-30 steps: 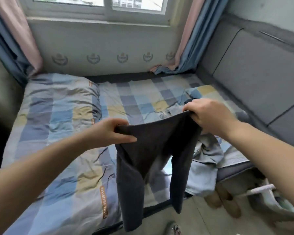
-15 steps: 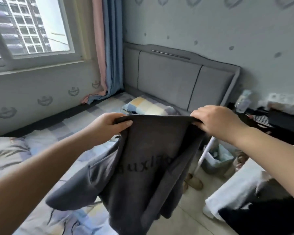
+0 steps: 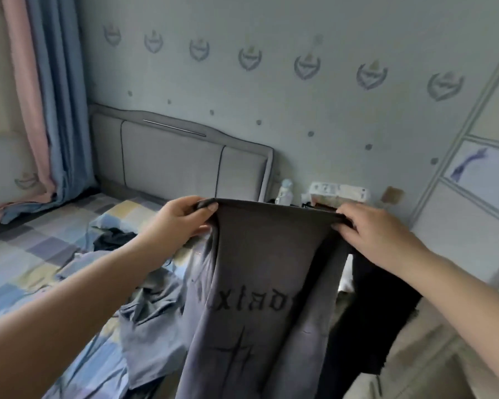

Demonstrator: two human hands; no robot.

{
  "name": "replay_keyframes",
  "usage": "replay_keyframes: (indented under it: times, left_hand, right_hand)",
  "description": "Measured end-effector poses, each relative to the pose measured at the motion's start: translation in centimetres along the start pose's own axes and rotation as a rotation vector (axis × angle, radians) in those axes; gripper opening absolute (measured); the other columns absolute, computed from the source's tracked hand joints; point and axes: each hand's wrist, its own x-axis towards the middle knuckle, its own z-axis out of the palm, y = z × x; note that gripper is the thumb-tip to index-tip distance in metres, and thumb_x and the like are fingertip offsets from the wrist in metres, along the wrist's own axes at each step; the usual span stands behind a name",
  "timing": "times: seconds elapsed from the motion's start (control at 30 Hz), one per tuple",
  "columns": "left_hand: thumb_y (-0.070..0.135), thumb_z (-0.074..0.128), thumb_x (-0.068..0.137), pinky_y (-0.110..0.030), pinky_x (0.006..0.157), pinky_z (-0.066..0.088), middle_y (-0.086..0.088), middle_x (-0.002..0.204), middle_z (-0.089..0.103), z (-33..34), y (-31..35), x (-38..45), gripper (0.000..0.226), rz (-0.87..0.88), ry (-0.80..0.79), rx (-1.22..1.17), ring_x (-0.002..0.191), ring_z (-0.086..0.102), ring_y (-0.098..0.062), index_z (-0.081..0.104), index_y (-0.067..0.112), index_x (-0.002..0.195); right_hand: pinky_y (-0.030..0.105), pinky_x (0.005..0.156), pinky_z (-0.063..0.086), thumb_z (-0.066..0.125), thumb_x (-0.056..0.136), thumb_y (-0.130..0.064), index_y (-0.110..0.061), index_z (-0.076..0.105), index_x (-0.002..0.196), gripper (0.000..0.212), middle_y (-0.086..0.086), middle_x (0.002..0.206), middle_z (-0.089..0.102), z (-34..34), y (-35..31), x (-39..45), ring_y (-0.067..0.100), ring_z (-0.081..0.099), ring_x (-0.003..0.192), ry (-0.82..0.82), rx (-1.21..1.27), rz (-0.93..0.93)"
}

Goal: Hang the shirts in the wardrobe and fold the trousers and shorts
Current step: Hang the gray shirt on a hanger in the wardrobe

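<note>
A dark grey garment (image 3: 260, 272) with black lettering and a cross print hangs in front of me, stretched out by its top edge. My left hand (image 3: 182, 218) pinches the left corner of that edge and my right hand (image 3: 369, 234) grips the right corner. The cloth drops straight down past the bottom of the view. On the bed below lies a crumpled blue-grey garment (image 3: 153, 315), and a small dark garment (image 3: 114, 239) sits further back on the checked sheet. A black garment (image 3: 366, 321) hangs or lies behind the held cloth on the right.
The bed (image 3: 26, 254) with its checked sheet fills the left, with a grey padded headboard (image 3: 179, 165) behind. Pink and blue curtains (image 3: 46, 105) hang at far left. A cluttered bedside surface with a bottle (image 3: 284, 191) stands by the wall. Pale wardrobe panels (image 3: 478, 231) rise at right.
The view has swung right from the window toward the headboard wall and wardrobe. Both hands kept their hold on the grey garment, which now hangs flat with its print facing me.
</note>
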Motion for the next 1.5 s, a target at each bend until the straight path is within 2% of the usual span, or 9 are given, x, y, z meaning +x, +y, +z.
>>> replay_keyframes:
  times: [0.13,0.2,0.5,0.6,0.77,0.87,1.1,1.4,1.5]
  left_hand:
    - [0.016,0.056,0.094,-0.020,0.071,0.057,-0.006,0.080,0.061,7.4,0.7,3.4,0.025,0.020,-0.113,-0.154,0.077,0.061,-0.015,0.061,-0.008,0.090]
    - [0.021,0.055,0.095,-0.016,0.065,0.053,-0.009,0.087,0.063,10.8,1.5,4.7,0.025,-0.001,-0.182,-0.196,0.079,0.062,-0.016,0.062,-0.003,0.094]
    - [0.042,0.056,0.093,-0.033,0.076,0.043,-0.005,0.079,0.061,27.4,5.2,13.5,0.034,0.073,-0.478,-0.264,0.074,0.051,-0.020,0.071,0.012,0.085]
    - [0.039,0.056,0.094,-0.027,0.064,0.039,-0.009,0.069,0.049,33.0,6.2,16.5,0.036,0.132,-0.549,-0.293,0.067,0.040,-0.021,0.063,0.007,0.077]
    - [0.029,0.052,0.097,-0.013,0.050,0.039,0.008,0.055,0.053,42.7,8.2,20.6,0.032,0.152,-0.699,-0.431,0.051,0.045,-0.005,0.061,0.011,0.072]
    - [0.022,0.048,0.099,-0.013,0.055,0.047,0.008,0.056,0.064,48.4,10.3,21.3,0.026,0.048,-0.855,-0.645,0.052,0.058,-0.002,0.066,0.010,0.085]
    - [0.025,0.050,0.099,-0.025,0.085,0.053,-0.006,0.101,0.071,60.0,15.0,20.5,0.029,-0.113,-1.084,-0.874,0.091,0.067,-0.016,0.067,0.003,0.109]
    - [0.024,0.052,0.098,-0.030,0.091,0.053,-0.011,0.090,0.069,71.5,21.4,18.4,0.023,-0.119,-1.121,-1.065,0.086,0.066,-0.018,0.065,0.007,0.089]
    - [0.027,0.052,0.098,-0.023,0.078,0.055,-0.007,0.095,0.072,75.7,24.4,17.9,0.022,-0.088,-1.137,-1.091,0.089,0.069,-0.014,0.066,0.011,0.092]
  right_hand:
    - [0.035,0.068,0.047,0.058,0.091,-0.034,-0.030,0.057,0.090,0.004,-0.003,0.081,0.067,-3.6,5.5,-3.0,0.019,0.063,0.076,-0.023,0.215,0.247]
    - [0.034,0.068,0.049,0.060,0.090,-0.034,-0.036,0.055,0.080,0.011,-0.007,0.075,0.068,-5.1,8.0,-4.2,0.012,0.063,0.071,0.009,0.315,0.341]
    - [0.006,0.065,0.041,0.064,0.088,-0.022,-0.025,0.061,0.086,0.005,-0.022,0.079,0.070,-10.0,19.6,-7.8,-0.005,0.063,0.074,0.385,0.384,0.634]
    - [0.001,0.062,0.040,0.062,0.089,-0.016,-0.025,0.060,0.085,0.010,-0.029,0.071,0.068,-11.8,22.6,-8.6,-0.013,0.059,0.066,0.475,0.358,0.708]
    - [0.016,0.076,0.042,0.065,0.087,-0.025,-0.023,0.059,0.084,0.007,-0.027,0.074,0.069,-15.8,26.3,-10.0,-0.003,0.062,0.073,0.583,0.137,0.869]
    - [0.009,0.060,0.037,0.065,0.087,-0.023,-0.019,0.058,0.081,0.010,-0.028,0.066,0.066,-18.9,27.4,-10.3,-0.010,0.057,0.059,0.599,-0.033,0.921]
    - [0.015,0.059,0.038,0.063,0.088,-0.029,-0.024,0.058,0.081,0.011,-0.014,0.075,0.066,-24.2,29.8,-11.5,0.006,0.058,0.071,0.663,-0.302,1.080]
    - [0.028,0.074,0.044,0.058,0.093,-0.029,-0.016,0.060,0.094,0.013,-0.007,0.087,0.064,-26.6,39.2,-13.9,0.012,0.058,0.081,1.134,-0.222,1.069]
    - [0.028,0.074,0.044,0.058,0.092,-0.030,-0.019,0.059,0.092,0.011,-0.008,0.085,0.061,-28.6,42.8,-14.6,0.012,0.057,0.080,1.227,-0.226,1.062]
